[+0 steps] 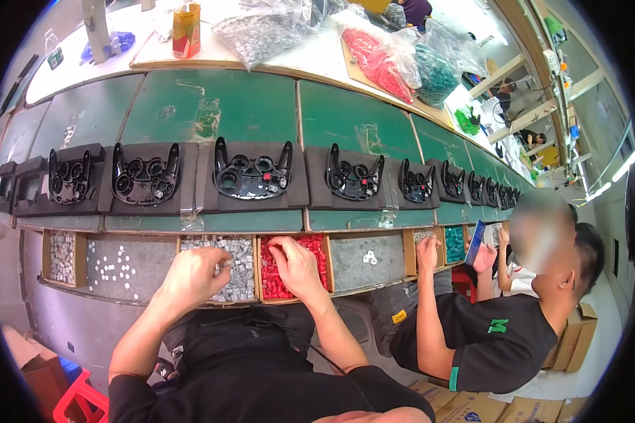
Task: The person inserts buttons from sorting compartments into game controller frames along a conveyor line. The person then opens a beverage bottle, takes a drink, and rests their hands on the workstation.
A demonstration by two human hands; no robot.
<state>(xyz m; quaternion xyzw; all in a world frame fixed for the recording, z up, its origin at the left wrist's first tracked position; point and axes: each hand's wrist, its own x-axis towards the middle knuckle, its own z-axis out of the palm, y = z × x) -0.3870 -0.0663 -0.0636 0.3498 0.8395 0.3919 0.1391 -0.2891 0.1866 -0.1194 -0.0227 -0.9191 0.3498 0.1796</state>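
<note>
left hand (194,278): curled over grey parts (242,276), lower centre, pinch can't tell | right hand (298,264): curled over red parts (273,283), same | best: single pieces, colours unmixed

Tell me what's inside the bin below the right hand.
Many small red pieces lie heaped in the bin. The right hand hides part of the heap from view, and whatever lies beneath the top layer cannot be seen.
</note>
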